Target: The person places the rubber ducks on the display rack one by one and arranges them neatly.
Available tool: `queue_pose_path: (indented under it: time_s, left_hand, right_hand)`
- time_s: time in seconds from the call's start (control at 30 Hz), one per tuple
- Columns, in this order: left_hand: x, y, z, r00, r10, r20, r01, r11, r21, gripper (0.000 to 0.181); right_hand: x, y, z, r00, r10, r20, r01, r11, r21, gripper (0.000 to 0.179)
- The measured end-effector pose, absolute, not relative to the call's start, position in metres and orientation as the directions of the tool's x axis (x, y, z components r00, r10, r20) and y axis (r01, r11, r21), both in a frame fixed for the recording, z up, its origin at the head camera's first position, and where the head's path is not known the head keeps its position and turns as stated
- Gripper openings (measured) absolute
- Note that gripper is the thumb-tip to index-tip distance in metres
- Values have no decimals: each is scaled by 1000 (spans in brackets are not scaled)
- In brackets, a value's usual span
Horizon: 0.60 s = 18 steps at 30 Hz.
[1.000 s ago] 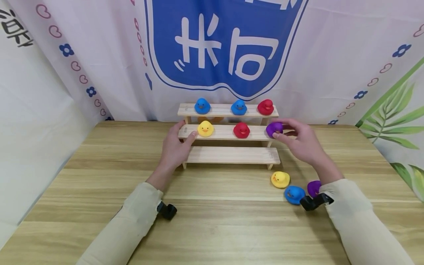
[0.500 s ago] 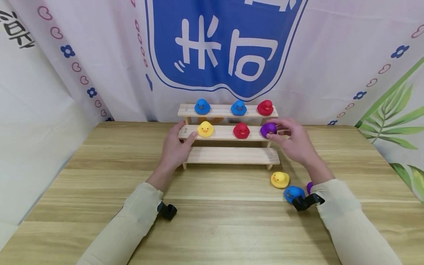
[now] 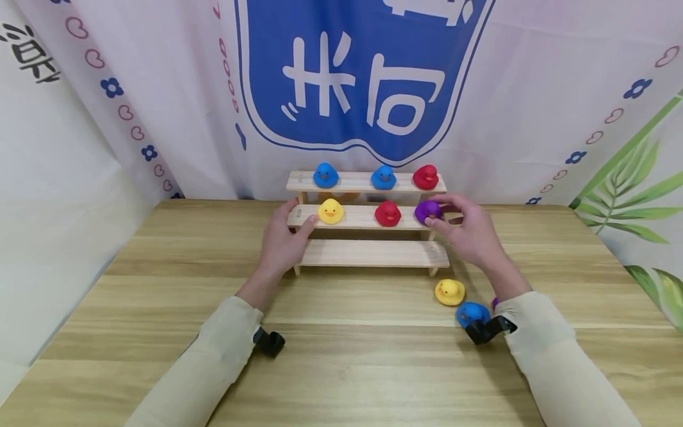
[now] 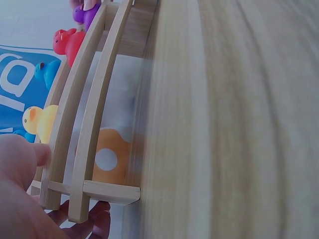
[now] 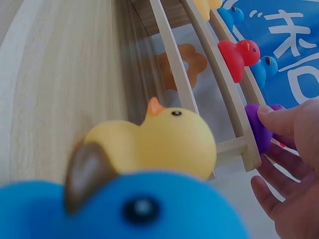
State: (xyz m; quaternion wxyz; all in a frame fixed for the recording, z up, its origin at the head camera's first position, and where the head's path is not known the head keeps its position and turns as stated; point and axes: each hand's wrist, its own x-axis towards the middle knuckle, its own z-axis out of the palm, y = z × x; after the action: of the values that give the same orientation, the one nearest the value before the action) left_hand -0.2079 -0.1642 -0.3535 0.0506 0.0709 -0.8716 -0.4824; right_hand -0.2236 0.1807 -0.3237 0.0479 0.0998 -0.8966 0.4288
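Observation:
A three-tier wooden stand (image 3: pixel 368 253) is on the table, and my left hand (image 3: pixel 284 238) grips the left end of its middle tier. In the left wrist view the thumb lies on top and the fingers curl round the end. At the middle tier's right end my right hand (image 3: pixel 469 230) pinches a purple rubber duck (image 3: pixel 427 212), which sits on the board. A red duck (image 3: pixel 388 214) and a yellow duck (image 3: pixel 331 212) share that tier. On the top tier are two blue ducks, one left (image 3: pixel 325 175), one centre (image 3: pixel 383 177), and another red duck (image 3: pixel 425 177).
In front of the stand's right end, a yellow duck (image 3: pixel 450 292) and a blue duck (image 3: pixel 472 314) rest on the table (image 3: pixel 341 367). Another purple duck (image 3: pixel 495 303) is mostly hidden by my right wrist. A printed curtain (image 3: pixel 187 107) hangs behind.
My right hand has moved left along the middle tier with the purple duck, closer to the red one. The left hand keeps its grip on the stand.

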Motion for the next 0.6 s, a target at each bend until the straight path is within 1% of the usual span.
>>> queue_pose_path:
  time_s: [0.23,0.37,0.6]
  left_hand:
    - [-208,-164,-354,-984,-176,18,-79,527,846,72]
    - [-208,-165,-354,-984,-179,17,-81,525,847,72]
    - [-209,-165,-354,-983,-182,16,-82,518,851,72]
  right_hand:
    - [-222,186,-324,-973,-155,170,-230,625,-746,60]
    - [-219,194,-326,-967,-171,191,-256,622,-740,60]
    - [-208,215,-325,-966,-173,192,-259,632,-730,62]
